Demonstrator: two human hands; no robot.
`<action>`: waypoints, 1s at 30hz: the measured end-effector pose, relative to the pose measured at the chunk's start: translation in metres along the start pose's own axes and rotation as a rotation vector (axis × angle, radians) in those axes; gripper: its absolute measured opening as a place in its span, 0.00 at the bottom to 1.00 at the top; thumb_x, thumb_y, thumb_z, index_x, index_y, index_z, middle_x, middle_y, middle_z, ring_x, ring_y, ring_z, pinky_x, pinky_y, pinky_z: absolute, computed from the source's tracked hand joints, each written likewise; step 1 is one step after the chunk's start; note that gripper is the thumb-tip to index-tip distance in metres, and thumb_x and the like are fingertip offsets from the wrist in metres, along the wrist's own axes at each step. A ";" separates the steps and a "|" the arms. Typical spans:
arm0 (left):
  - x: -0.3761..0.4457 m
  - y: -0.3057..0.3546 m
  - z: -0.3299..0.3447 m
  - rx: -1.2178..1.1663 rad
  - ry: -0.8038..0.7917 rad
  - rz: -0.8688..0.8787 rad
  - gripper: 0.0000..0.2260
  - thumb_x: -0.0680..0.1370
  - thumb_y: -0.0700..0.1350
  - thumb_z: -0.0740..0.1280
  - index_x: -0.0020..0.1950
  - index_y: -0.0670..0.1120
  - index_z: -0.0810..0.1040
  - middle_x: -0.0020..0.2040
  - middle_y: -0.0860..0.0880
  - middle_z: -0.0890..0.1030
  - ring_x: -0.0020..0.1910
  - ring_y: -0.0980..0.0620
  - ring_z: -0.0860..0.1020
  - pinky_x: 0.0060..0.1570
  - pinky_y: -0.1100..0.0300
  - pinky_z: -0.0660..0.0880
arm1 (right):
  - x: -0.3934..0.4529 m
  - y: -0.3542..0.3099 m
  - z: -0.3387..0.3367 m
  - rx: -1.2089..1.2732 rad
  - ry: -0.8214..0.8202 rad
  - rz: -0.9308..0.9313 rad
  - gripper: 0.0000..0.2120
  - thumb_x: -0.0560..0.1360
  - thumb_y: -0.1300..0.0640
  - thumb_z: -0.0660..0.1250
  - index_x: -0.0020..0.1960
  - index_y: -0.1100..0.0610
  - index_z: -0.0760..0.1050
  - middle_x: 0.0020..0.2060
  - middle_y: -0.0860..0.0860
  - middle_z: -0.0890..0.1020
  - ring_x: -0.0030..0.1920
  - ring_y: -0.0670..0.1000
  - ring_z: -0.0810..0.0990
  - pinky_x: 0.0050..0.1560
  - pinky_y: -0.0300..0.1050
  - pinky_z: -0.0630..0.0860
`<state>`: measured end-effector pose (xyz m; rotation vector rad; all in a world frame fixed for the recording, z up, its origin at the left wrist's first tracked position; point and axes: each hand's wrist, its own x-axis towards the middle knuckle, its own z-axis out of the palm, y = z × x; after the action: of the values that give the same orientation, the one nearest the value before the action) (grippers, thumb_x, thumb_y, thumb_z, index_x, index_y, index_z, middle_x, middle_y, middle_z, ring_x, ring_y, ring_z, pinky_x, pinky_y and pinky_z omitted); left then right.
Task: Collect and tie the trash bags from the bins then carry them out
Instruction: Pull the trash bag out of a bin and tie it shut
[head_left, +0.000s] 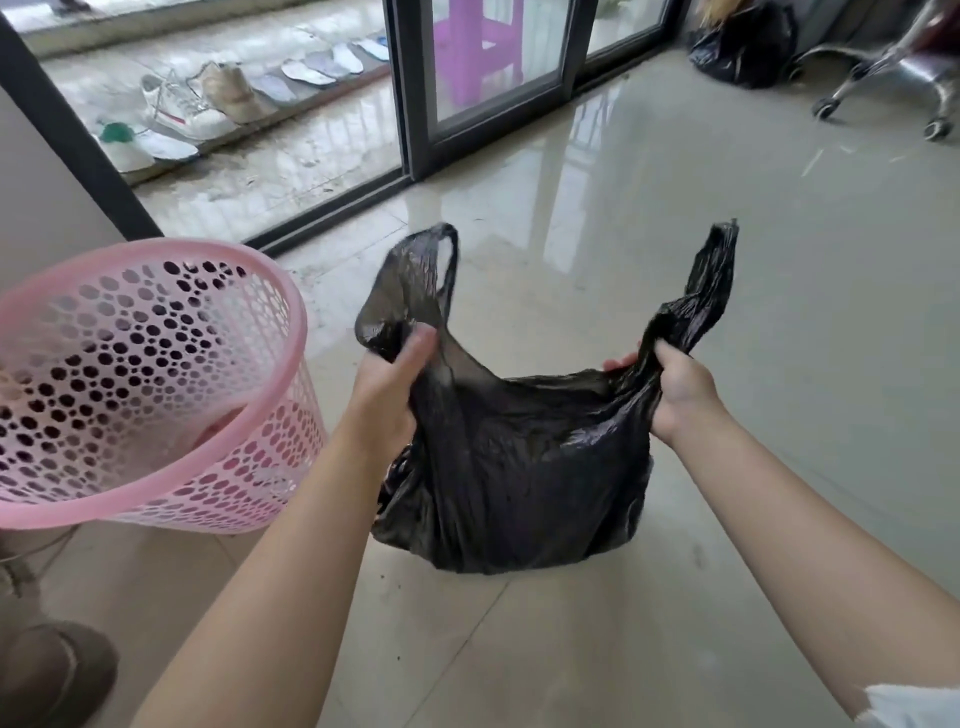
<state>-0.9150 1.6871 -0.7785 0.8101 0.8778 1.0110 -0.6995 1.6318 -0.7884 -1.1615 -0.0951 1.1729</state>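
Observation:
A black plastic trash bag (519, 467) with bulging contents sits on the tiled floor in front of me. My left hand (389, 384) grips the bag's left handle loop, which sticks up above my fingers. My right hand (675, 389) grips the right handle, whose twisted end points up and to the right. The bag's mouth is stretched between my two hands. A pink perforated bin (150, 384) stands tilted at the left, close to my left forearm, with no bag in it.
A second black trash bag (743, 47) lies at the far right by a wheeled chair base (878, 78). Sliding glass doors (493, 104) stand ahead, with shoes (197, 109) and insoles lined up beyond them. A brown boot (52, 670) shows at the lower left.

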 end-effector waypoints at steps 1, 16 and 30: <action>0.000 -0.002 0.002 0.081 0.005 -0.030 0.05 0.78 0.35 0.62 0.45 0.41 0.76 0.29 0.53 0.83 0.28 0.59 0.82 0.31 0.65 0.79 | -0.001 -0.001 0.000 0.056 -0.015 -0.021 0.20 0.81 0.55 0.48 0.32 0.59 0.63 0.12 0.49 0.72 0.16 0.49 0.75 0.37 0.49 0.72; 0.003 -0.001 0.007 -0.243 0.092 -0.168 0.16 0.81 0.44 0.57 0.33 0.45 0.64 0.23 0.51 0.65 0.15 0.59 0.65 0.24 0.68 0.66 | -0.009 -0.001 0.013 -0.551 -0.227 0.112 0.13 0.73 0.70 0.49 0.36 0.62 0.69 0.35 0.54 0.71 0.31 0.48 0.70 0.29 0.35 0.67; -0.009 -0.024 0.005 0.188 -0.056 -0.421 0.13 0.81 0.36 0.54 0.37 0.42 0.65 0.18 0.54 0.61 0.12 0.61 0.58 0.13 0.71 0.56 | -0.018 0.023 0.024 -0.560 -0.441 0.050 0.12 0.81 0.55 0.49 0.41 0.55 0.66 0.13 0.44 0.59 0.14 0.43 0.57 0.20 0.33 0.62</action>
<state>-0.9040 1.6698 -0.7953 0.7649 1.0523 0.5404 -0.7374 1.6316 -0.7862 -1.3676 -0.7746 1.4833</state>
